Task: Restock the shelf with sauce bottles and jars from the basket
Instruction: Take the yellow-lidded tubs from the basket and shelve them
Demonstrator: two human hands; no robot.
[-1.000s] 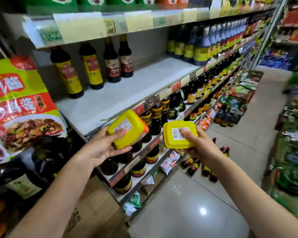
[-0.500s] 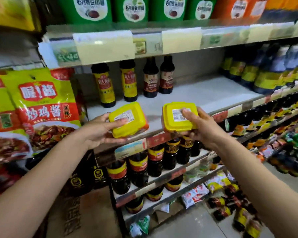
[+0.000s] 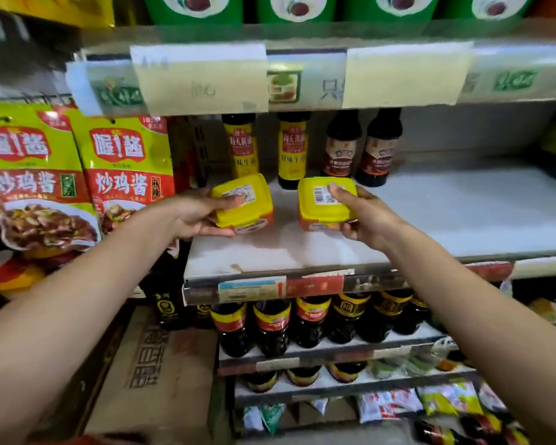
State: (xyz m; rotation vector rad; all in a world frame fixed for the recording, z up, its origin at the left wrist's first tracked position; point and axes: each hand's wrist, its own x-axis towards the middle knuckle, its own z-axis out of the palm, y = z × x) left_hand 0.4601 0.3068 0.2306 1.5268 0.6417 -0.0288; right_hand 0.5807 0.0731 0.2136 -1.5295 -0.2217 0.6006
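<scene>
Head view, facing the sauce bay.

- Left hand [image 3: 196, 216] grips the left jar [image 3: 244, 203], a square tub with a yellow lid and an orange base. The thumb lies across the white label on the lid, and the fingers [image 3: 214, 232] curl underneath, pinching the tub between them.
- Right hand [image 3: 363, 216] grips the right jar [image 3: 326, 203], which is the same kind. The thumb rests on the barcode sticker and the other fingers wrap round the right side and underside.
- Both jars are at the near left part of the white shelf [image 3: 430, 213], side by side with a gap between them. The left one is tilted, with its lid towards me. I cannot tell whether either base touches the board.
- At the far left of that shelf stand two yellow-label bottles [image 3: 240, 149], just behind the jars. To their right are two dark-label bottles [image 3: 342, 146]. The rest of the board to the right shows bare white.
- On the lower shelf is a packed row of dark bottles [image 3: 302, 319] with red and yellow bands.
- Left of the bay hang green and red sauce pouches [image 3: 126, 168]. A cardboard box [image 3: 154, 364] sits below them.
- Above is a shelf edge with pale paper tags [image 3: 199, 78]; the writing is too blurred for me to read.
</scene>
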